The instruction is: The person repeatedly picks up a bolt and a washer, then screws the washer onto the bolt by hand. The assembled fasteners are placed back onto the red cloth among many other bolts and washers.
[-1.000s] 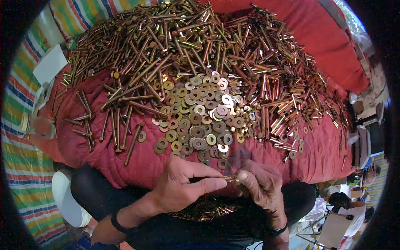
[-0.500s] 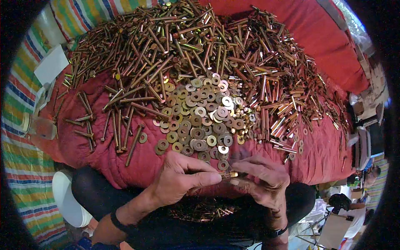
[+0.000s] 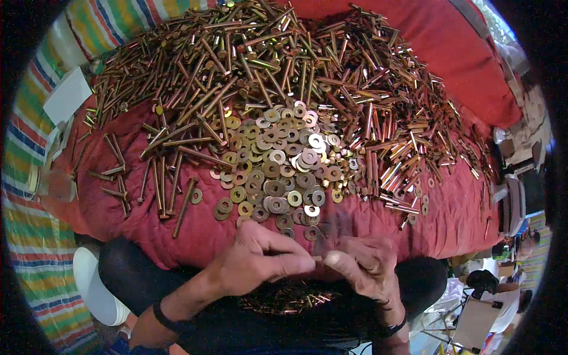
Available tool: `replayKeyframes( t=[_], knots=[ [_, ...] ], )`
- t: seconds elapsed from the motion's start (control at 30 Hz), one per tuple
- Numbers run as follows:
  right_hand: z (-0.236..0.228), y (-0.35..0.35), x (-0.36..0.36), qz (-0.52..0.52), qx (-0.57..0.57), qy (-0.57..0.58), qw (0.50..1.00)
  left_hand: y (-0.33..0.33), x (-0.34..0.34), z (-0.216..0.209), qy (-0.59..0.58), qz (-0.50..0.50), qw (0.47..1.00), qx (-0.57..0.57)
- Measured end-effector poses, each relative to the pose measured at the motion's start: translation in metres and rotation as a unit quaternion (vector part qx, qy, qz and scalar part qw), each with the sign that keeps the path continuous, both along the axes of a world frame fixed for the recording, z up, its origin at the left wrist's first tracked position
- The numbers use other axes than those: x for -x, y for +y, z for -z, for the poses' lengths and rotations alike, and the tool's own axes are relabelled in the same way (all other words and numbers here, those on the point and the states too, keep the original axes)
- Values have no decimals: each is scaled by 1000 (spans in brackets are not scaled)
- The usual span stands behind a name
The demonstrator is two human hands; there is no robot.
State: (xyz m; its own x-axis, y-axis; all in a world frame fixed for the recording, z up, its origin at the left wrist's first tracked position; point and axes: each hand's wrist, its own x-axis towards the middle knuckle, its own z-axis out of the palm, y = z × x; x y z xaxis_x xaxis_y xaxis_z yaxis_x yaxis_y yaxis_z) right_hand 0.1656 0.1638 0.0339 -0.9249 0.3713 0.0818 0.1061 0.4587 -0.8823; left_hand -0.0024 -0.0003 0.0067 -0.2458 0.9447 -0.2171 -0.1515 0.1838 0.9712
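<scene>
Over my lap, my left hand (image 3: 260,260) is closed, its thumb and fingers pinching a thin copper-coloured bolt (image 3: 318,259). Most of that bolt is hidden; only a short bit shows between my two hands. My right hand (image 3: 367,266) is at its free end, thumb bent close to it. The right fingers are smeared by motion, so what they grip cannot be made out. Just beyond my hands lies a pile of flat round washers (image 3: 275,188) on a red quilted cloth (image 3: 130,236).
Long bolts (image 3: 195,65) are heaped behind the washers. Metal tubes (image 3: 384,171) lie to the right, with small gold nuts (image 3: 338,168) beside the washers. More small metal pieces (image 3: 290,299) sit in my lap. A white tub (image 3: 97,290) stands at lower left; a person (image 3: 503,307) is at far right.
The gold-coloured piece at the bolt's end is no longer visible. My right thumb has come up to the bolt's end, and the right fingers have shifted slightly. My left hand keeps its pinch.
</scene>
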Motion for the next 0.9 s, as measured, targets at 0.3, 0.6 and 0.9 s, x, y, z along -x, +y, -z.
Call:
replayKeyframes(
  t=[0.3,0.6,0.9],
  knots=[
    [30,83,19,273,-288,-40,917,-12,70,-7,677,-165,715,-67],
    [45,106,35,209,-345,-100,909,-16,103,25,745,-185,639,57],
    [34,94,33,285,-41,117,951,-9,90,-1,597,-309,730,-123]
  ],
)
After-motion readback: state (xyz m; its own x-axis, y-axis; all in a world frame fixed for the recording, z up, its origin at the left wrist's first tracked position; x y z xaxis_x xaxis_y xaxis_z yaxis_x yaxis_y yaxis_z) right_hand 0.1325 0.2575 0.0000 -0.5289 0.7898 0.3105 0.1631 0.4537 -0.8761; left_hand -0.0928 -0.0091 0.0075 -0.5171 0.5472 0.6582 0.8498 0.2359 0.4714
